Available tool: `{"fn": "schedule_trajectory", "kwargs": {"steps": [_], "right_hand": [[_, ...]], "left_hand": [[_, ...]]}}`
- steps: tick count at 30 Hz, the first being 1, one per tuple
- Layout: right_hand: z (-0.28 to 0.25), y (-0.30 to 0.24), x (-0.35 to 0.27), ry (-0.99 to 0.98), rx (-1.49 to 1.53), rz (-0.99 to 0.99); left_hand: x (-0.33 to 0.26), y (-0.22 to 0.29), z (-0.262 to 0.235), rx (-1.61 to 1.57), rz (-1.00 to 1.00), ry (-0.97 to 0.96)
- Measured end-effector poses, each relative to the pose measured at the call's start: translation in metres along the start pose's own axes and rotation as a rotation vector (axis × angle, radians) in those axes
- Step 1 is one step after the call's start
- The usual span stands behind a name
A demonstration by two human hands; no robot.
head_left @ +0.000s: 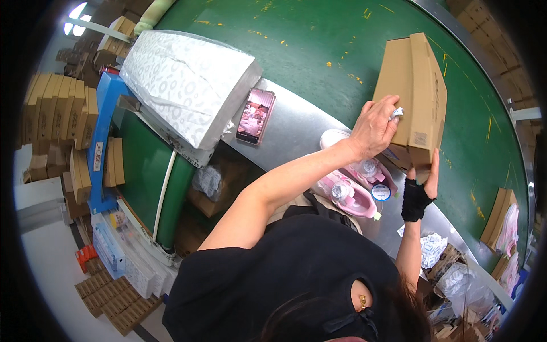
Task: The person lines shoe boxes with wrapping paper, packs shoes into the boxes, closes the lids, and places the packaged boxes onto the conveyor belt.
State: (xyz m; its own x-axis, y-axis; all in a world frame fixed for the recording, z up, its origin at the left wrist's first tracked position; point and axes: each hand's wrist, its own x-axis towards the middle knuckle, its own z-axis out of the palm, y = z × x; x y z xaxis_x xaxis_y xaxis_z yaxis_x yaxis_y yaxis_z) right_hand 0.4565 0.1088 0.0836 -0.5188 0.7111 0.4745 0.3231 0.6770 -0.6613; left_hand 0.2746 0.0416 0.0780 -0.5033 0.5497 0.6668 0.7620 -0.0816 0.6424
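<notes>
A closed brown cardboard shoebox (408,94) stands tilted over the green work surface, in front of me to the right. My left hand (374,129) lies against its near left side, with a small white packet (397,113) pinched between the fingers. Around the box's near lower corner, my right hand (427,185) grips with thumb and fingers; a black fingerless wrap covers its palm and wrist. Below the left forearm sits a pair of pink and white shoes (354,194), stuffed with clear plastic and bearing a round tag. The box partly covers the right fingertips.
A phone (256,116) with a lit screen lies on the metal edge strip (302,114). Left of it stands a stack of white patterned paper (185,85). Crumpled paper (433,249) and plastic bags lie at lower right. An open box with pink shoes (507,231) is at far right.
</notes>
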Motion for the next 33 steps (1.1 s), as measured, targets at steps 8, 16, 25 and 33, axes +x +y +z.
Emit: {"fn": "schedule_trajectory", "kwargs": {"steps": [8,16,25,33], "right_hand": [[0.007,0.003,-0.001,-0.022,-0.042,-0.073],[0.015,-0.030,0.007,-0.008,0.241,0.251],[0.028,-0.030,0.023,-0.055,-0.145,0.047],[0.028,-0.051,0.039,0.061,-0.025,0.086]], "left_hand": [[0.017,0.008,-0.009,-0.057,0.004,-0.042],[0.002,-0.025,0.005,-0.245,-0.192,-0.122],[0.000,0.005,0.031,-0.171,-0.211,-0.141],[0.035,0.014,0.002,-0.039,-0.064,-0.187]]}}
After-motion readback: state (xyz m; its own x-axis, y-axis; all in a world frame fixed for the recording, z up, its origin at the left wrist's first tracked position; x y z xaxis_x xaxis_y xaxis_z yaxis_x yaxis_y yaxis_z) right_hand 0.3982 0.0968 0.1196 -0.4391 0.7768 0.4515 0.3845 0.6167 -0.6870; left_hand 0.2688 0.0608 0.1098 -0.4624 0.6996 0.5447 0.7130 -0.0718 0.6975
